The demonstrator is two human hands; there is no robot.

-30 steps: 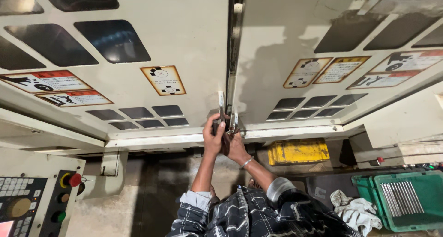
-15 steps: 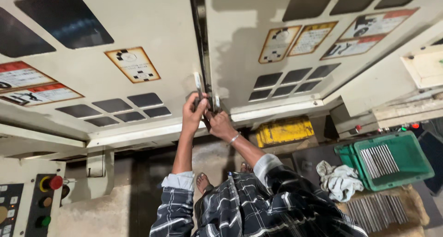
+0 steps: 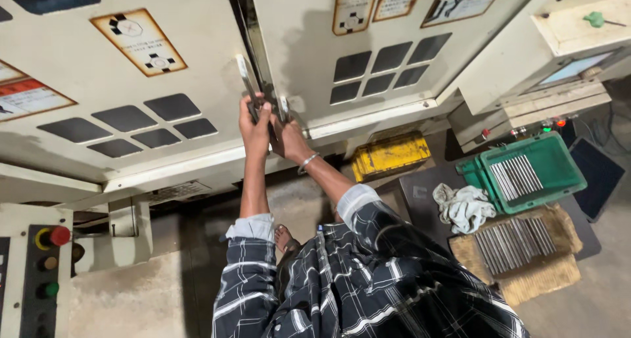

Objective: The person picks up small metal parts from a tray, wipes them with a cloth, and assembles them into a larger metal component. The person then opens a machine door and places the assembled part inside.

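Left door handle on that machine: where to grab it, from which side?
Grip the left door handle on its bare upper bar, coming from the front: it is a slim vertical bar standing off the door beside the seam, and the left hand already wraps its lower part.

The view is swinging leftward and tilting down — the green tray [image 3: 532, 173] and cloth [image 3: 465, 206] are coming fully into sight.

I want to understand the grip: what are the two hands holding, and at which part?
The left hand grips the metal handle of the left machine door near its lower end; the right hand grips the right door's handle, mostly hidden.
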